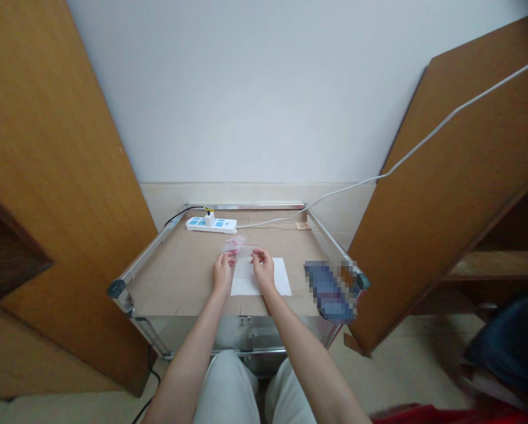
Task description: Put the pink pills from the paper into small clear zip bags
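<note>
A small clear plastic bag (241, 242) with a pinkish-red strip lies between my hands, above the cardboard-covered tabletop (170, 277). Its left side is pinched in the closed fingers of my left hand (223, 273). My right hand (264, 271) is also closed, thumb against fingers, at the bag's right edge; what lies deeper in its fingers is too small to tell. Under and beside my right hand is a white sheet of paper (282, 277), flat on the table and partly covered by the hand and wrist.
A white power strip (223, 226) with a plug in it stands at the back left. Its white cable (343, 189) rises to the right. A blurred-out dark blue item (329, 291) lies at the right edge. Wooden panels (69, 176) flank the metal-framed table.
</note>
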`<state>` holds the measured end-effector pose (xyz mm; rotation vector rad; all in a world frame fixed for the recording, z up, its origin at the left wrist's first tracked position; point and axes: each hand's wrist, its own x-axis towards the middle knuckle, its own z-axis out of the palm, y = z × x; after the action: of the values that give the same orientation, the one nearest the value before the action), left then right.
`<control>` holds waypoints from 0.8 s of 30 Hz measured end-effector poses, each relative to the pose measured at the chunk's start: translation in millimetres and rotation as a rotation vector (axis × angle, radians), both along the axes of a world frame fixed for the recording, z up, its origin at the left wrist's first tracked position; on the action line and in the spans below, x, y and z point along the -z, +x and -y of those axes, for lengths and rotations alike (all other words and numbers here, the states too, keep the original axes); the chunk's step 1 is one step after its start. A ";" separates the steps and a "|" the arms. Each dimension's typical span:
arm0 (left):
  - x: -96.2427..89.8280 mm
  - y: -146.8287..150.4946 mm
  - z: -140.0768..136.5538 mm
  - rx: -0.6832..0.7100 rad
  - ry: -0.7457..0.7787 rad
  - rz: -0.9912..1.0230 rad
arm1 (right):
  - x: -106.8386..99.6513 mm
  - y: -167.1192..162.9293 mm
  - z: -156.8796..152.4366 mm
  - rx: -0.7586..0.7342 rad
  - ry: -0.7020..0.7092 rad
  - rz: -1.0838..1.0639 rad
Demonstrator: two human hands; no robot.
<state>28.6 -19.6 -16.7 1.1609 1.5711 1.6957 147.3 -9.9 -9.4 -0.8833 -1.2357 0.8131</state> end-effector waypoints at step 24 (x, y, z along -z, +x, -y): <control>18.2 -12.1 -0.9 -0.075 -0.135 -0.830 | -4.8 83.4 -78.2 0.376 -0.145 0.451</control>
<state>16.5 -18.7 -34.9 1.8871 2.1724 1.1574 230.7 68.3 -4.6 -1.4219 -1.3472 0.4133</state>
